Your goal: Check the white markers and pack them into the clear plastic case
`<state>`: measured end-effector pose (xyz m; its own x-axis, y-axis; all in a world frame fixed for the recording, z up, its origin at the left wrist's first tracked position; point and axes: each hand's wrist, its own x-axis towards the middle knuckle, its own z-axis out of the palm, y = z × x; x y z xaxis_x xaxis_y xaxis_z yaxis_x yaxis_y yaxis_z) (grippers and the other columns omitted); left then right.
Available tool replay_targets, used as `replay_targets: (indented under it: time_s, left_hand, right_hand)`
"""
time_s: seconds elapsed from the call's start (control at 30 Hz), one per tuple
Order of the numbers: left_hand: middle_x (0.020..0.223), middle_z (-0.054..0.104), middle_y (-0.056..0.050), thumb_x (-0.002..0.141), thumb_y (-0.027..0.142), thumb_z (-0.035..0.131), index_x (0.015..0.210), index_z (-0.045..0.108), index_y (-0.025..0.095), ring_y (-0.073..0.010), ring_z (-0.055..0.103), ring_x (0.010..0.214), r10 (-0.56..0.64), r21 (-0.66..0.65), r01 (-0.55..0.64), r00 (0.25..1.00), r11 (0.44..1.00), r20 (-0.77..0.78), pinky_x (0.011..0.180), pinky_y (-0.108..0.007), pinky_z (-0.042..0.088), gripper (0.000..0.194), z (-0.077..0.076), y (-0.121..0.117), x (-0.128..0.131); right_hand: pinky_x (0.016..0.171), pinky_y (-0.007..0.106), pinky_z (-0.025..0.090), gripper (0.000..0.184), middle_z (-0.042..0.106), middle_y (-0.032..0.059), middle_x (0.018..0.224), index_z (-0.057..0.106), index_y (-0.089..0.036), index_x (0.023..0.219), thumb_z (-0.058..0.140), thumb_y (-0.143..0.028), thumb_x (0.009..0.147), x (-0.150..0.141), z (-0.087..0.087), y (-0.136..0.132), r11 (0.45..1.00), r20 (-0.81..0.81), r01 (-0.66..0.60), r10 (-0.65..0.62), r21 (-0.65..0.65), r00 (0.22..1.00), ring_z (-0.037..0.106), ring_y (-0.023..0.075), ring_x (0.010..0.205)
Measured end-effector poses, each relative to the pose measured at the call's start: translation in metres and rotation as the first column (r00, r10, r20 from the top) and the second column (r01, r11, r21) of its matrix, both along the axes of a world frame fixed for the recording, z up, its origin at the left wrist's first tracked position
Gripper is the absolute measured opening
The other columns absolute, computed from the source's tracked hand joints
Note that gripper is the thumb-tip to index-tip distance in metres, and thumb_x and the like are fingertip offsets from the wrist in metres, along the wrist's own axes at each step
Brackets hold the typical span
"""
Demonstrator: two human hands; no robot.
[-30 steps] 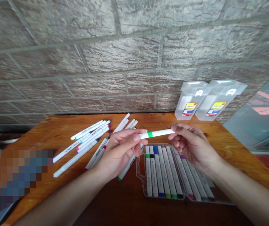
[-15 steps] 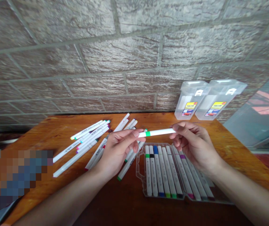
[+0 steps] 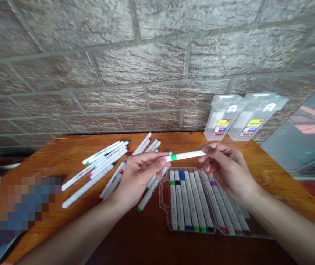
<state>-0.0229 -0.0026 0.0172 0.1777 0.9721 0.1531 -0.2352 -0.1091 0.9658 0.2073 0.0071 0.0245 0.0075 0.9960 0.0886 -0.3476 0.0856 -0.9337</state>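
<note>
Green-banded marker, just one, clamped between left fingers and right fingers

Between the hands: a green-banded marker spans the gap from the left hand to the right hand.
Left: loose white markers lie in the way.
Below: an open plastic marker case sits under the right hand.
Ahead: two clear plastic boxes stand against the brick wall.
Passage: over the wooden table, between the case and boxes.

Smooth plastic marker, glossy wood table, rough stone wall
</note>
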Motion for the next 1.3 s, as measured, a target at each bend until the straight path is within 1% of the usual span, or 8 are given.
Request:
replay_targets:
  time_s: [0.27,0.43,0.63,0.77,0.87,0.97,1.17,1.3]
  left_hand:
    - [0.08,0.078,-0.003,0.086,0.028,0.083,0.094,0.084,0.019,-0.007,0.056,0.057,0.035,-0.009,-0.035,0.999,0.999,-0.016,0.057,-0.021,0.041,0.013,0.001,0.002,0.001]
    - [0.071,0.073,-0.001,0.085,0.028,0.084,0.09,0.082,0.017,-0.0078,0.056,0.056,0.036,-0.002,-0.036,0.999,0.999,-0.024,0.058,-0.022,0.041,0.012,0.001,0.003,0.001]
    - [0.071,0.073,-0.002,0.08,0.027,0.087,0.093,0.084,0.016,-0.0088,0.056,0.057,0.053,0.002,-0.053,0.998,0.999,-0.036,0.058,-0.023,0.042,0.017,-0.001,0.004,0.001]
    - [0.065,0.069,0.0,0.079,0.026,0.088,0.088,0.083,0.016,-0.0086,0.056,0.056,0.052,0.01,-0.052,0.998,0.999,-0.021,0.057,-0.022,0.042,0.015,-0.001,0.003,0.002]
    - [0.064,0.068,0.0,0.079,0.026,0.088,0.087,0.082,0.015,-0.0089,0.056,0.055,0.043,0.008,-0.042,0.998,0.999,-0.05,0.057,-0.023,0.043,0.015,0.001,0.002,0.002]
    - [0.065,0.068,-0.001,0.079,0.028,0.088,0.086,0.081,0.013,-0.0098,0.056,0.056,0.042,0.001,-0.042,0.995,0.999,-0.094,0.056,-0.023,0.044,0.018,0.003,0.0,0.003]
    - [0.066,0.071,-0.003,0.078,0.029,0.089,0.086,0.08,0.014,-0.0111,0.059,0.054,0.01,0.017,-0.008,0.987,1.0,-0.158,0.052,-0.022,0.045,0.019,0.003,-0.005,0.006]
    - [0.063,0.07,-0.001,0.079,0.025,0.087,0.087,0.08,0.014,-0.0105,0.058,0.052,0.006,0.072,0.009,0.979,0.997,-0.205,0.05,-0.021,0.043,0.014,-0.002,-0.008,0.009]
  right_hand:
    - [0.039,0.018,0.046,0.018,0.073,0.002,0.066,0.077,-0.02,0.075,0.085,-0.035,0.083,0.002,-0.006,-0.001,0.997,0.056,-0.017,0.013,0.072,0.998,0.056,0.0087,0.045]
    - [0.04,0.02,0.046,0.018,0.073,0.0017,0.067,0.078,-0.02,0.077,0.085,-0.035,0.084,0.002,-0.008,-0.002,0.994,0.091,-0.023,0.013,0.107,0.996,0.057,0.0094,0.046]
    - [0.041,0.022,0.047,0.017,0.074,0.0021,0.069,0.077,-0.021,0.079,0.083,-0.036,0.086,0.003,-0.01,-0.002,0.992,0.131,-0.04,0.024,0.119,0.991,0.057,0.0102,0.046]
    - [0.043,0.022,0.048,0.018,0.074,0.0023,0.069,0.078,-0.021,0.08,0.08,-0.036,0.089,0.002,-0.009,-0.005,0.986,0.219,-0.068,0.033,0.154,0.975,0.058,0.0106,0.048]
    - [0.042,0.022,0.047,0.016,0.074,0.0022,0.068,0.081,-0.022,0.084,0.083,-0.037,0.086,-0.001,-0.005,-0.007,0.984,0.304,-0.084,0.034,0.155,0.952,0.058,0.0112,0.048]
    - [0.041,0.023,0.045,0.015,0.073,0.0017,0.065,0.083,-0.023,0.087,0.085,-0.037,0.083,-0.004,-0.003,-0.009,0.974,0.39,-0.105,0.018,0.203,0.92,0.058,0.0124,0.047]
    - [0.059,0.028,0.057,0.008,0.082,0.0033,0.081,0.083,-0.025,0.089,0.082,-0.033,0.087,-0.005,-0.011,-0.012,0.928,0.578,-0.177,-0.05,0.329,0.814,0.072,0.019,0.066]
    - [0.061,0.028,0.057,0.006,0.081,0.0028,0.081,0.082,-0.024,0.09,0.082,-0.029,0.088,-0.004,-0.014,-0.014,0.897,0.652,-0.243,-0.064,0.37,0.755,0.073,0.0189,0.066]
